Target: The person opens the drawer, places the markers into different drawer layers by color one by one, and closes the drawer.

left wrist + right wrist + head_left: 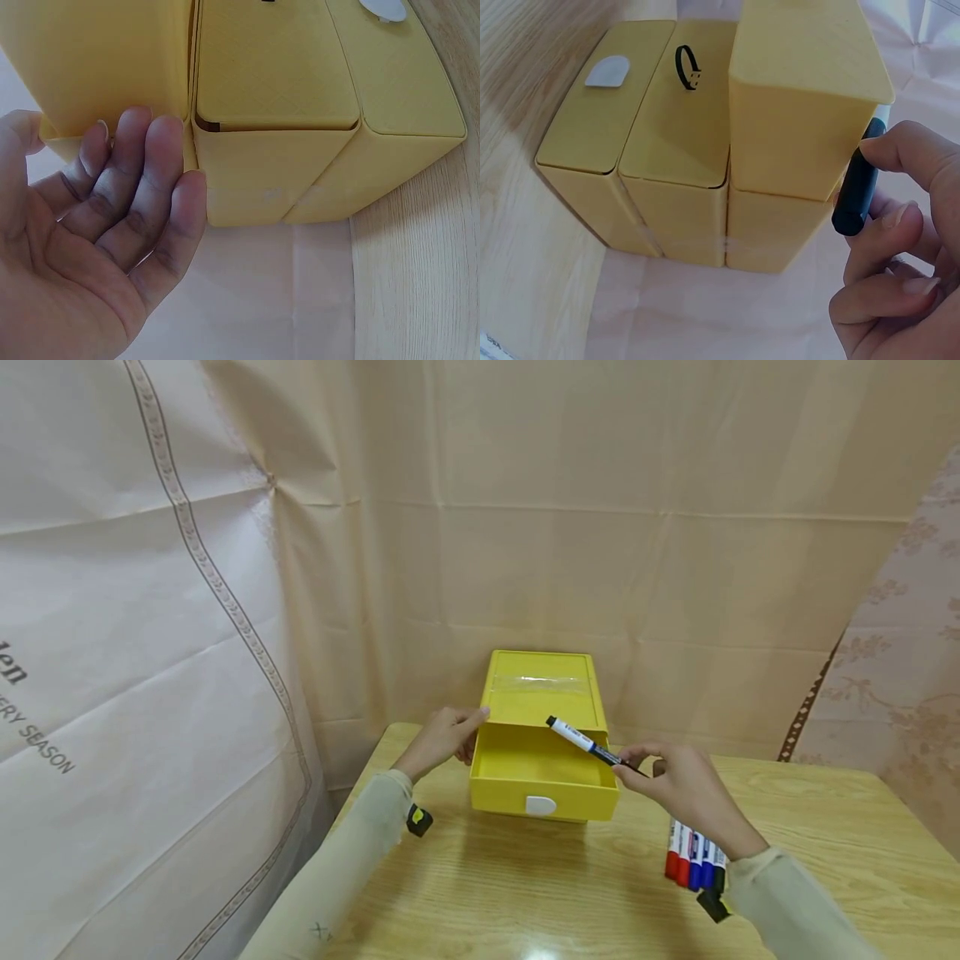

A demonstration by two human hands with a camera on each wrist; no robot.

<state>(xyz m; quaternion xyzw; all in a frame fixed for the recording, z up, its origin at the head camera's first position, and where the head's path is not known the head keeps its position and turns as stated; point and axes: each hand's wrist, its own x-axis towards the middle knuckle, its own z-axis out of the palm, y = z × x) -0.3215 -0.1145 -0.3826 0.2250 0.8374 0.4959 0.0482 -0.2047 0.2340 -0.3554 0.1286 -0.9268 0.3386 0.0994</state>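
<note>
A yellow drawer unit point(542, 706) has its top drawer point(498, 795) pulled out; the part of its inside that shows is bare. My left hand point(442, 739) rests at the unit's left side, thumb on the top edge and fingers loosely bent beside the wall, as the left wrist view also shows. With thumb and fingertips, my right hand point(678, 781) pinches a marker point(573, 735) by its black end. The marker slants over the drawer's right wall, its other end above the opening. In the right wrist view the marker point(857, 187) is partly hidden behind the drawer.
Several markers point(693, 864) with red, blue and black caps lie side by side on the wooden table point(630, 893), partly under my right wrist. Lower drawers carry a black strap loop point(688, 67) and a white tab point(609, 72). A beige cloth point(540, 527) hangs behind the unit.
</note>
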